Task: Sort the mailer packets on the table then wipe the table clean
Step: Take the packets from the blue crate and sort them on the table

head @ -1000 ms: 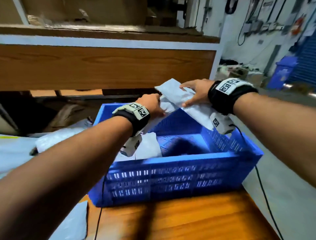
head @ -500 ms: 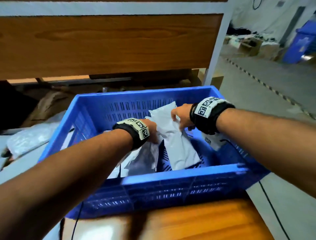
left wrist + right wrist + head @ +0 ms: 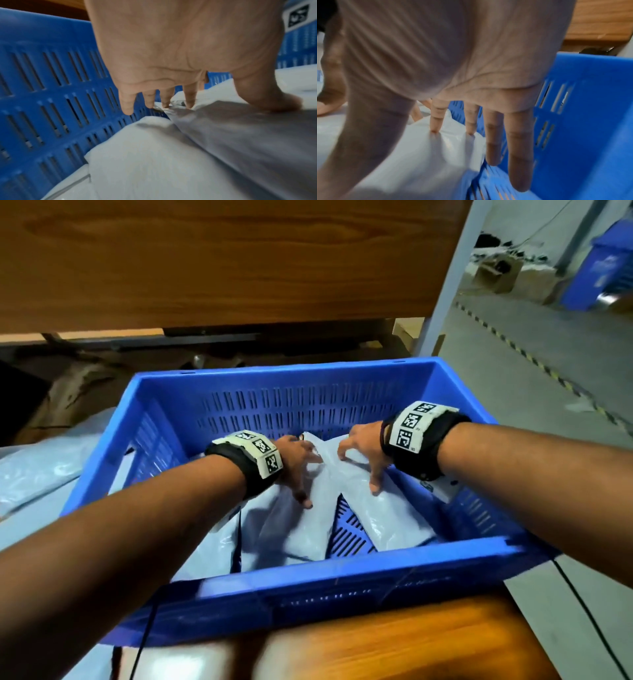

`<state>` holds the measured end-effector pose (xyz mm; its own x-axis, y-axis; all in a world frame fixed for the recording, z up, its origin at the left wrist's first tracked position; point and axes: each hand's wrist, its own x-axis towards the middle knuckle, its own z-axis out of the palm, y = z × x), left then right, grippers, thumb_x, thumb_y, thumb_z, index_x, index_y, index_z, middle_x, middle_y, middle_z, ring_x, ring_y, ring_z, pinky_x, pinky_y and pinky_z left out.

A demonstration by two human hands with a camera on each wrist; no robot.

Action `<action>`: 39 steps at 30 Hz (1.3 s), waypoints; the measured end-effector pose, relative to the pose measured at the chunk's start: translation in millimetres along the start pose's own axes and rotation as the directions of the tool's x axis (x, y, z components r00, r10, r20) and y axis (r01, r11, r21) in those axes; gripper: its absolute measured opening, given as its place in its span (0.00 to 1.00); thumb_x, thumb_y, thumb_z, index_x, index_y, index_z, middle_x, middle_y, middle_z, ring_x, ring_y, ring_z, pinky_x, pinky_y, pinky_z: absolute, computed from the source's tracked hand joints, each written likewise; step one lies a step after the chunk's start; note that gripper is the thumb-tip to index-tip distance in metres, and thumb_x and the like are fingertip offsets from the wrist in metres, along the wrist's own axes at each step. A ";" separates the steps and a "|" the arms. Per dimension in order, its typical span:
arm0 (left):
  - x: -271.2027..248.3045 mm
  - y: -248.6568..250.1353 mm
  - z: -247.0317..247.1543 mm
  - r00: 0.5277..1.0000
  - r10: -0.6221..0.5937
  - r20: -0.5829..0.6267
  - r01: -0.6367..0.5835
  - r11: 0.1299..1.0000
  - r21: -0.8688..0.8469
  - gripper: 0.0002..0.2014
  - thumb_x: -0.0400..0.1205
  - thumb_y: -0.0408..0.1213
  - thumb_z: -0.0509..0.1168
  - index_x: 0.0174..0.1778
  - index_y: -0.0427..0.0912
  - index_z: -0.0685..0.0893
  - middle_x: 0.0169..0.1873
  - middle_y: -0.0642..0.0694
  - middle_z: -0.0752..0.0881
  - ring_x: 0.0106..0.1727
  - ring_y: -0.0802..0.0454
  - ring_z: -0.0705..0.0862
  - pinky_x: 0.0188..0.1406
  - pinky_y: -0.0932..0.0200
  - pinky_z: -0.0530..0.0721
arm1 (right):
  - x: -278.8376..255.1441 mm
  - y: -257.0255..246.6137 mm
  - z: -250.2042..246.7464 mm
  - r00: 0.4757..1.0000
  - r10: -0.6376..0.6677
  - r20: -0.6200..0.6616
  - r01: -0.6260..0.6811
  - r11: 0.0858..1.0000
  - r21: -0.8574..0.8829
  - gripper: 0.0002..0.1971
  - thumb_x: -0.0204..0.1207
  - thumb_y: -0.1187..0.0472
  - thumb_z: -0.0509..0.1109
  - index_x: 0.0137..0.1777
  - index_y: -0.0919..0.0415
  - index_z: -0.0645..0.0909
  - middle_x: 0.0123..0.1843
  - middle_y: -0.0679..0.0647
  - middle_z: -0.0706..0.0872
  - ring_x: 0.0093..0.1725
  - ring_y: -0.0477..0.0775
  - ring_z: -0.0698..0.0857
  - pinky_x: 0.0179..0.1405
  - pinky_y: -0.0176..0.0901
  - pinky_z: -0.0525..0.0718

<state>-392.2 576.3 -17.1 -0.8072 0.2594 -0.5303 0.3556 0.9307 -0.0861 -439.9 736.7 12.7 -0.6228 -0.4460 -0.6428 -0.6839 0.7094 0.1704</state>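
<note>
Blue plastic fills the middle of the head view: a slotted crate (image 3: 219, 378) sits on a glossy wooden worktop (image 3: 394, 642), and both bare forearms reach over its near rim and down inside. Each wrist wears a black band with white coded squares. The left hand (image 3: 296, 463) is palm down, its fingers spread and nearly straight; the left wrist view shows the fingertips (image 3: 189, 102) and the thumb pressing on the top mailer packet (image 3: 240, 135), with nothing curled round it, so this grip is open. The right hand (image 3: 363, 451) mirrors it a little to the right, also palm down with fingers splayed; in the right wrist view two fingertips (image 3: 435, 127) dimple the plastic film while the other two fingers hang past the packet's edge in front of the crate wall. That grip is open as well, pushing rather than holding. The mailer packets (image 3: 291, 529) are pale grey-white plastic envelopes, soft and creased, with a faint sheen. They lie overlapping on the crate floor, and a wedge of slotted blue base shows between two of them. More pale plastic sheeting (image 3: 44, 467) lies outside the crate, to its left. Behind the crate stands a brown wood-grain panel (image 3: 222, 258), and a grey floor (image 3: 534, 378) with a striped line stretches away at the right.
</note>
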 end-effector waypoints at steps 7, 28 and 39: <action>8.9 14.5 23.7 0.992 -0.128 -0.019 0.129 0.987 0.096 0.43 0.60 0.79 0.63 0.65 0.55 0.77 0.67 0.44 0.77 0.71 0.39 0.71 0.72 0.33 0.61 | 1.8 10.3 29.0 0.991 0.117 0.071 -0.121 0.990 0.066 0.49 0.66 0.48 0.81 0.82 0.58 0.57 0.74 0.63 0.73 0.70 0.63 0.76 0.65 0.47 0.73; -12.7 -5.8 48.6 0.957 -0.285 0.051 0.286 0.958 -0.019 0.69 0.57 0.69 0.77 0.83 0.35 0.47 0.82 0.38 0.54 0.80 0.31 0.59 0.75 0.35 0.65 | -0.7 -7.8 37.4 0.997 0.059 0.043 -0.053 0.991 -0.120 0.54 0.64 0.38 0.79 0.84 0.47 0.50 0.80 0.62 0.63 0.74 0.68 0.72 0.70 0.60 0.75; -34.0 -37.8 55.8 0.887 -0.449 0.107 0.455 0.890 -0.033 0.70 0.57 0.65 0.79 0.84 0.48 0.39 0.82 0.34 0.36 0.81 0.25 0.52 0.78 0.32 0.59 | 7.3 -35.2 34.2 1.000 0.001 -0.017 0.000 0.997 0.079 0.53 0.65 0.26 0.69 0.83 0.34 0.40 0.85 0.64 0.37 0.82 0.71 0.56 0.78 0.63 0.59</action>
<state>-351.9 517.9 -42.8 -0.8255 -0.2155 -0.5217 -0.0660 0.9547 -0.2901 -407.4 727.1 -23.5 -0.6300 -0.4547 -0.6296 -0.6521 0.7499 0.1110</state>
